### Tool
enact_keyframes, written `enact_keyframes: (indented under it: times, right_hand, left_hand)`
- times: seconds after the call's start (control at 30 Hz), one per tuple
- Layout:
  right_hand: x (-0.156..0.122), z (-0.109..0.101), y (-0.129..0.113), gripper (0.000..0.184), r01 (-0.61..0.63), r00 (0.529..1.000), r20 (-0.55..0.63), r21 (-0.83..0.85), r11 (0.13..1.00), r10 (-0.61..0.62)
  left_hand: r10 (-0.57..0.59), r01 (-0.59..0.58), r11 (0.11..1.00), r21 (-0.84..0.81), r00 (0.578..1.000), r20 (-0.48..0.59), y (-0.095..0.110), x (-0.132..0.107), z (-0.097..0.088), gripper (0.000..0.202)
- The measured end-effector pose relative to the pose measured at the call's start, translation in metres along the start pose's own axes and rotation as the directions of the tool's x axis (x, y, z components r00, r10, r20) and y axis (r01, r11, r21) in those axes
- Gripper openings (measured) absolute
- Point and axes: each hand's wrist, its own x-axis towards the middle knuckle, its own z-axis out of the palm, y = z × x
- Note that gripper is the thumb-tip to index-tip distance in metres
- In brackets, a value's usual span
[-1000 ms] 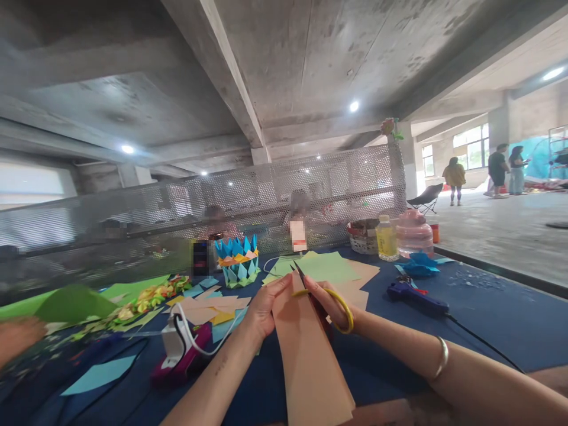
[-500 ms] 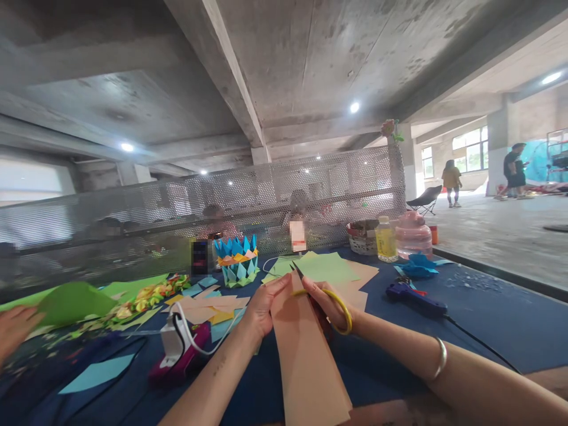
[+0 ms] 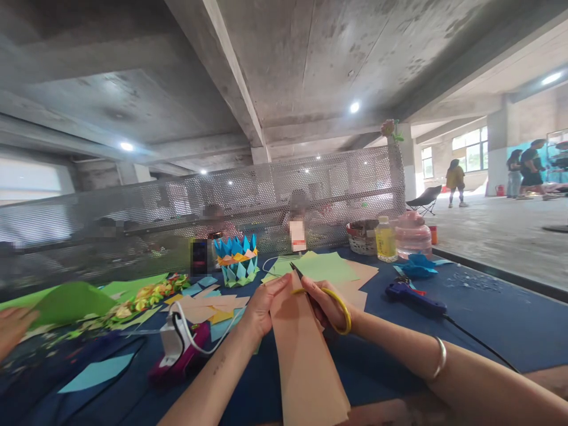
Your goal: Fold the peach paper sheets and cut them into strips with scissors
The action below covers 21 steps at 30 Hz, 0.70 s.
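In front of me, a long peach paper strip (image 3: 306,361), made of more than one layer, hangs down toward the table's near edge. My left hand (image 3: 265,305) is closed on its upper left side, thumb on top. My right hand (image 3: 331,305) grips scissors (image 3: 341,302) with yellow handles, one loop round the hand. Their dark blades point up and away at the top of the strip, and look nearly closed. Just beyond lie green paper sheets (image 3: 326,265) and more peach sheets.
A blue glue gun (image 3: 415,299) with a cord lies on the right. A folded-paper basket (image 3: 237,263) stands left of centre, near a purple power strip (image 3: 180,355) with a white charger. At far left, another person's hand (image 3: 15,328) touches green paper (image 3: 73,305).
The scissor blades look closer together than before. The paper strip has shifted very slightly left. In the background, people at the right have moved.
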Motion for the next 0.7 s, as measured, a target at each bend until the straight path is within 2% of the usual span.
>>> enact_keyframes:
  times: [0.13,0.3,0.5,0.6,0.7]
  right_hand:
    - [0.001,0.001,-0.001,0.066,0.011,0.999,-0.047,0.04,0.999,-0.009]
    - [0.007,-0.005,-0.002,0.05,0.083,0.983,-0.173,0.092,0.992,-0.066]
    - [0.012,-0.007,0.007,0.043,0.004,1.0,-0.01,0.159,0.987,-0.003]
    - [0.01,-0.003,0.005,0.042,0.032,0.999,-0.05,0.239,0.97,-0.02]
    - [0.006,0.0,-0.002,0.041,0.079,0.995,-0.07,0.241,0.967,-0.064]
  left_hand:
    - [0.004,-0.004,1.0,0.002,1.0,-0.025,0.002,0.001,-0.001,0.018]
    - [0.019,-0.022,1.0,-0.022,0.994,-0.108,0.007,0.003,-0.005,0.016]
    - [0.043,-0.048,0.998,-0.026,0.985,-0.164,0.012,0.003,-0.009,0.016]
    - [0.054,-0.062,0.997,-0.035,0.982,-0.178,0.014,0.004,-0.012,0.016]
    - [0.062,-0.072,0.996,-0.043,0.978,-0.199,0.016,0.006,-0.016,0.016]
